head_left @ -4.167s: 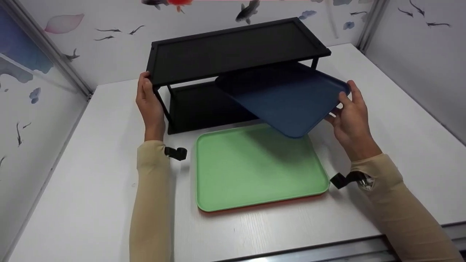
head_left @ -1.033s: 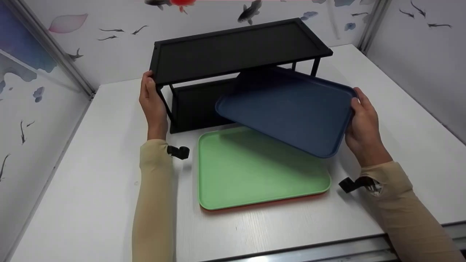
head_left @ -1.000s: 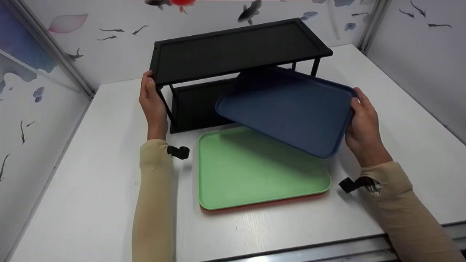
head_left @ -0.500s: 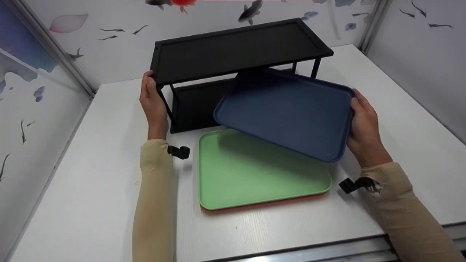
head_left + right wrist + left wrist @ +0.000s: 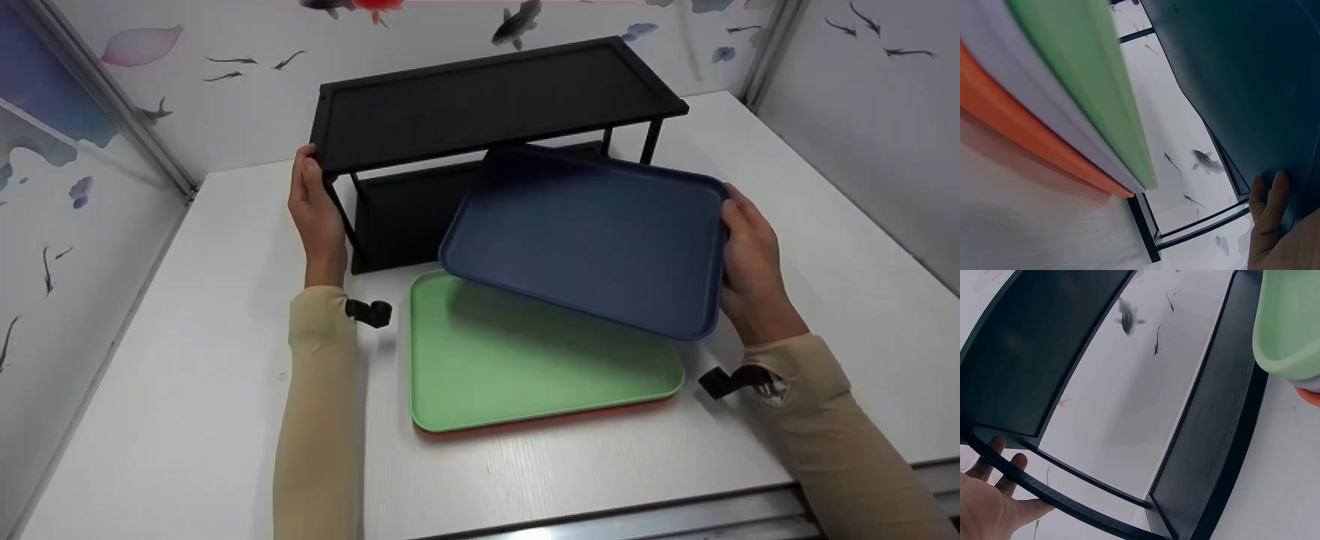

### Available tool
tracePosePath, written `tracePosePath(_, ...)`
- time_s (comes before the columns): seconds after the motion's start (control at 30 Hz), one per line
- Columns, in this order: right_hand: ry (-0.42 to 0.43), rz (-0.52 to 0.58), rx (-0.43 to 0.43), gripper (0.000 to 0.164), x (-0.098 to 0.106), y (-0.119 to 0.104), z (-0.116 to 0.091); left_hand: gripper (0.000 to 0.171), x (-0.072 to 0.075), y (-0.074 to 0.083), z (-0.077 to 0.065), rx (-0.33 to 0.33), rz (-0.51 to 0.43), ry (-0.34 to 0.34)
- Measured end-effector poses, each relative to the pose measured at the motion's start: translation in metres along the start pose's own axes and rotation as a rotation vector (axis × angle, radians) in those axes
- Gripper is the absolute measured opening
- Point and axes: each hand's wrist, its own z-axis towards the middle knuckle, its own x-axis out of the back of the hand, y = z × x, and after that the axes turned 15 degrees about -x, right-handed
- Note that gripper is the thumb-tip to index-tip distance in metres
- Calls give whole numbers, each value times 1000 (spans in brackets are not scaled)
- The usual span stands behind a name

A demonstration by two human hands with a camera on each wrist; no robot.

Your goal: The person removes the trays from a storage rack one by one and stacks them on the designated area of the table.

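A dark blue tray [image 5: 589, 240] is tilted in the air, its back left corner under the upper board of a black two-tier shelf [image 5: 495, 105]. My right hand [image 5: 752, 255] grips its right edge, thumb on top; in the right wrist view, fingers [image 5: 1278, 194] lie against its underside. My left hand [image 5: 315, 206] rests against the shelf's left end. In the left wrist view its fairly straight, spread fingers [image 5: 1016, 472] touch around the end post. Below the blue tray lies a green tray [image 5: 525, 375], topping a stack with a lavender tray [image 5: 1033, 101] and an orange tray [image 5: 1033, 138].
The shelf's lower board [image 5: 412, 217] sits on the white table [image 5: 210, 360]. White panels printed with fish stand behind and at both sides. A metal rail [image 5: 637, 517] runs along the table's front edge. A small black camera is worn on each wrist.
The blue tray has come out from under the shelf's upper board, toward the front, and turned over the green tray. My right hand moved with it. My left hand stays at the shelf's end.
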Motion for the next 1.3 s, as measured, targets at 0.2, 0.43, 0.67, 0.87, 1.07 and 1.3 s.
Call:
tracePosePath(0.2,19,-22,13,60,0,1,0,45,0,0,0,-5,-2,-14)
tracePosePath(0.43,42,-48,18,59,1,3,0,45,-1,0,0,-6,-6,-15)
tracePosePath(0.67,81,-82,14,55,2,4,2,44,-1,-2,2,-5,-17,-7)
tracePosePath(0.87,91,-79,-15,54,2,4,2,44,0,-1,1,-14,-17,-11)
tracePosePath(1.07,93,-111,-23,56,3,4,2,44,0,-1,0,-1,-14,-10)
tracePosePath(1.3,97,-142,-9,57,1,5,1,44,0,-1,0,-13,-27,-6)
